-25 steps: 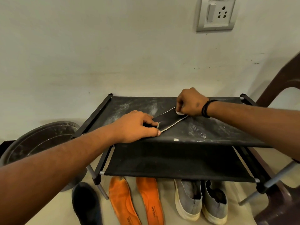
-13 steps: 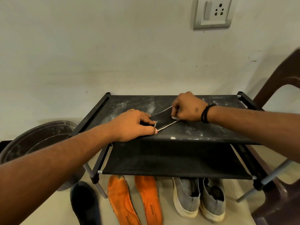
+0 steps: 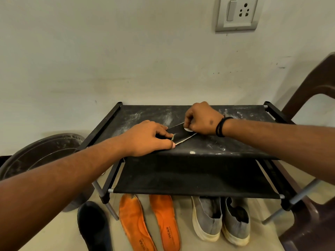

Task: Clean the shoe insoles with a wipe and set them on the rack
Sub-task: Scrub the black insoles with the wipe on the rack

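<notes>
A two-shelf rack (image 3: pixel 235 185) stands against the wall, an insole (image 3: pixel 181 134) lying on its upper shelf between a person's left hand (image 3: pixel 146 138) and right hand (image 3: pixel 203 118), a wipe (image 3: pixel 188 129) under the right. On the floor before the rack lie two more insoles (image 3: pixel 150 225), a pair of shoes (image 3: pixel 221 220) to their right and another insole (image 3: pixel 94 225) to their left. A basin (image 3: pixel 41 153) sits left of the rack, a chair (image 3: pixel 311 214) right; a wall socket (image 3: pixel 237 13) hangs above.

Black insole (image 3: pixel 181 133) ends hidden under both hands; wipe (image 3: pixel 188 129) mostly inside right hand (image 3: pixel 203 118); chair (image 3: pixel 311 205) cropped right
</notes>
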A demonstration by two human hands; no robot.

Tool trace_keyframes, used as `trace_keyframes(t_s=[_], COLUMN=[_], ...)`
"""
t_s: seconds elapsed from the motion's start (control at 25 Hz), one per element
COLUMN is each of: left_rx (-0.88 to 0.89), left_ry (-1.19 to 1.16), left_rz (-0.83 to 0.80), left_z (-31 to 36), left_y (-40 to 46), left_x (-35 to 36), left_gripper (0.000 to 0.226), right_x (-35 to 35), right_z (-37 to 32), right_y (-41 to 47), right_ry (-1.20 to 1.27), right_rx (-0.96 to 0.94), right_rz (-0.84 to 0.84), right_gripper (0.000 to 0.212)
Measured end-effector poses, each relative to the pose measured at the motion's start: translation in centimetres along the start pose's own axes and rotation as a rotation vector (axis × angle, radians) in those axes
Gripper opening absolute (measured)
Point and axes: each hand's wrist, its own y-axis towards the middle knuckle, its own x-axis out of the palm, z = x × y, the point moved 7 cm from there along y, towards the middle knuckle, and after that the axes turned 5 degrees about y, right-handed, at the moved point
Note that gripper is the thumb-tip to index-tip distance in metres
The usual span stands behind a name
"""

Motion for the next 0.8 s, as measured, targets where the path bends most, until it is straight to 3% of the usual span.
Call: trace_keyframes(t_s=[0.08,0.28,0.44,0.56,0.8], left_rx=[-0.002,0.001,0.006,0.004,0.017], left_ry=[0.006,-0.011,0.016,-0.014,0.007], left_rz=[0.01,0.01,0.002,0.02,0.023], left_z=[0.0,0.1,-0.2,0.0,0.0], left_y=[0.1,0.0,0.0,0.0,0.1], left_x=[-0.1,0.0,0.0,0.0,-0.1], left_gripper=[0.046,0.048,0.047,0.046,0.047], right_x=[0.2,-2.2,-0.6,-2.3,-2.2], right_z=[-0.2,3.0,1.6,3.2,2.7], right_y=[0.4,2.3,0.8,0.6,1.7], right_ry=[0.041,-0.075,0.079,0.03,-0.186], right_rx=[-0.021,0.084,0.048,0.113,0.059], right_rz=[-0.041,0.099,-0.115,-0.19,0.019], right_gripper=[0.013,0.016,0.014,0.014,0.018])
